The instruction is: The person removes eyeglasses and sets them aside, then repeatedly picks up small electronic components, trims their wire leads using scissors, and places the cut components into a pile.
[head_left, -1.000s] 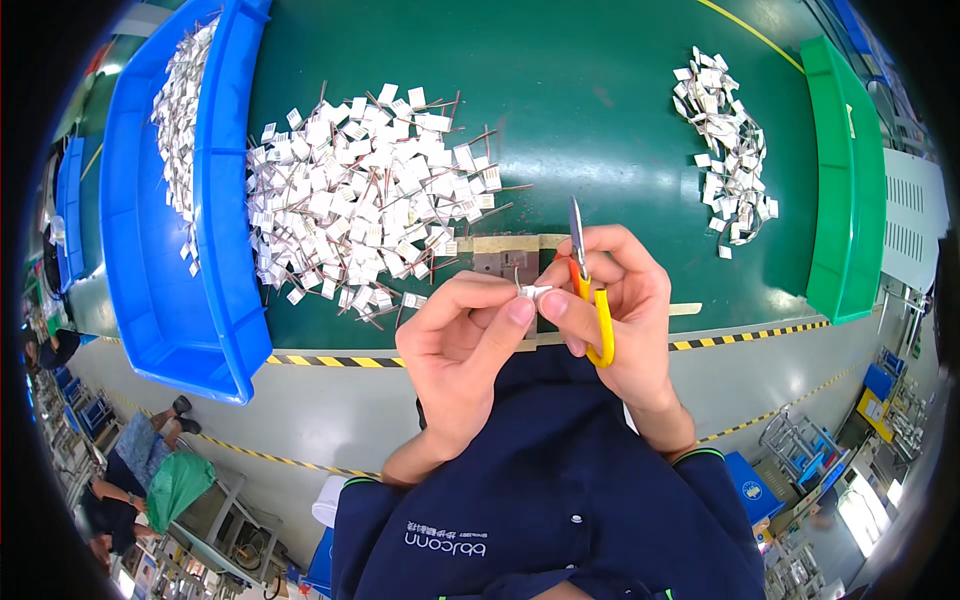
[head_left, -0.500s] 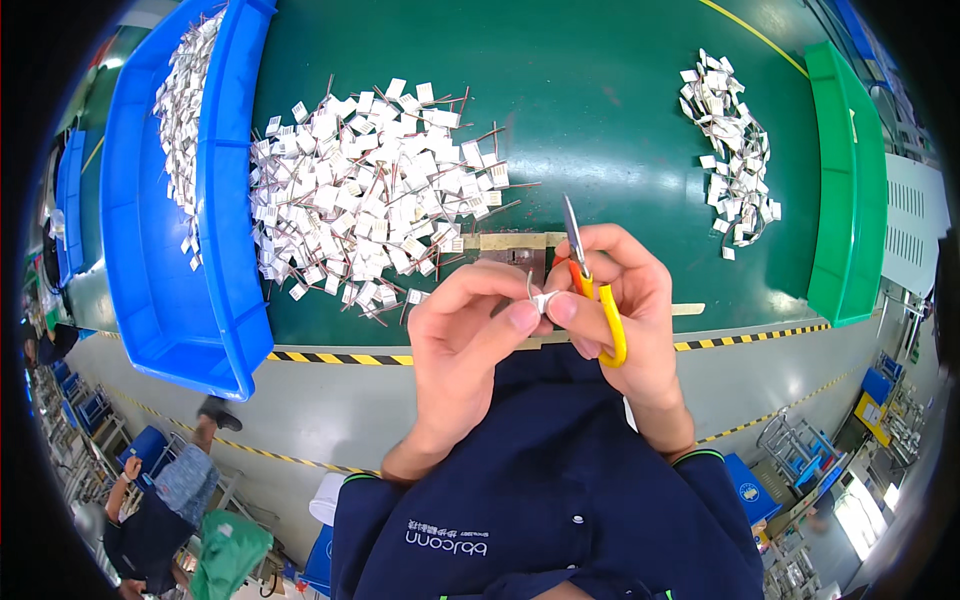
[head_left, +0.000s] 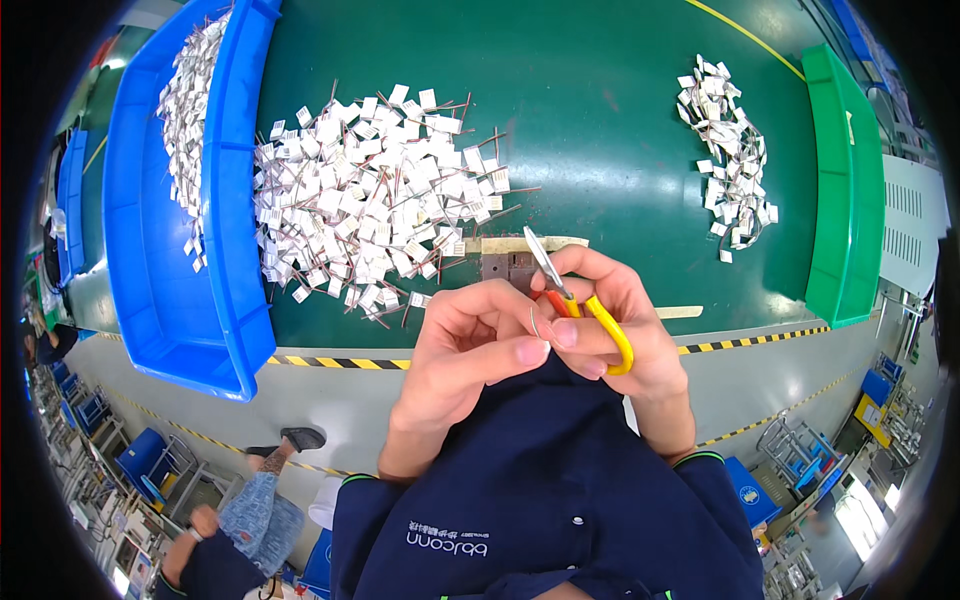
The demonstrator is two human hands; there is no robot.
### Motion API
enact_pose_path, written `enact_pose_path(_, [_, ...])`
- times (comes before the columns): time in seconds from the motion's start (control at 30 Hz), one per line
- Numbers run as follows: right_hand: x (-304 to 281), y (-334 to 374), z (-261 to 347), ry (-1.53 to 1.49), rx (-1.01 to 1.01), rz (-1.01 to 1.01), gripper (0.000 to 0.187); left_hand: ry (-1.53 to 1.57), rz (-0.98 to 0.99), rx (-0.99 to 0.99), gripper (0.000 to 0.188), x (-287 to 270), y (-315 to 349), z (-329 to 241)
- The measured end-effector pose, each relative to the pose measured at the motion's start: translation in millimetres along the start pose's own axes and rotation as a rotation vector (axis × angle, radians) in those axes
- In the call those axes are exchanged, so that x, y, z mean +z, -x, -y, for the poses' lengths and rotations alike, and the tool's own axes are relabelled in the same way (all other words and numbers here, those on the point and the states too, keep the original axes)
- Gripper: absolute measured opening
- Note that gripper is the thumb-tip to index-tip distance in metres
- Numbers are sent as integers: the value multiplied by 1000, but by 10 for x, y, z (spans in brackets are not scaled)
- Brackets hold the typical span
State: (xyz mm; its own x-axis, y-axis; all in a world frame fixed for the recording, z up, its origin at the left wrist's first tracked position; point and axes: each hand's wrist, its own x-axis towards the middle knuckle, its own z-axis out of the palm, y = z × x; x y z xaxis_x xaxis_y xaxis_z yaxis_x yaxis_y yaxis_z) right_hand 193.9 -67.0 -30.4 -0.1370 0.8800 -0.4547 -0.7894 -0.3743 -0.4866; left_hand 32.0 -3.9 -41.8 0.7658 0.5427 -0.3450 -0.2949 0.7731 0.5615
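My hands meet above the front edge of the green table. My left hand (head_left: 455, 355) is closed, thumb and forefinger pinched at a short thin wire (head_left: 535, 320); most of this piece is hidden by the fingers. My right hand (head_left: 632, 335) is closed around yellow-handled scissors (head_left: 618, 345), their blades pointing up and to the left. Its thumb and fingertip also press at the wire beside my left fingertips. Left of my hands lies a large heap of short wires with white label tags (head_left: 370, 190).
A blue bin (head_left: 232, 230) holding more tagged wires stands at the left. A smaller pile of tagged wires (head_left: 735, 160) lies at the right, near a green bin (head_left: 845, 190). Behind my fingers a small metal block (head_left: 507, 268) sits on the table (head_left: 600, 110). Another person (head_left: 235, 535) is at lower left.
The scissors' blades have swung to the left and lower. The white piece that showed between my fingertips is now covered, with only a thin wire visible. The other person has moved right.
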Motion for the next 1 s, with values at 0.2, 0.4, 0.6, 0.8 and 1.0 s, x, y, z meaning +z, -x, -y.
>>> enact_pose_path(0.2, [-25, 12, 4, -31, 64, 38, 30, -77, 31, 90, 11, -32, 19, 60])
enact_pose_path(0.4, [-27, -2, 0, -31, 92, 24, 29, -4, 0, -7, 9, -17, 12, -15])
enact_pose_path(0.6, [-52, 6, -24, -49, 76, 36, 30, -53, -66, 70, 7, 38, 27, -6])
enact_pose_path(0.8, [-68, 13, -44, 17, 37, 7, 30, -67, -146, 88, 7, 42, 31, 16])
enact_pose_path(1.0, [-47, 22, -95, 52, -5, -5, 30, 44, -326, 190, 9, 16, 30, 29])
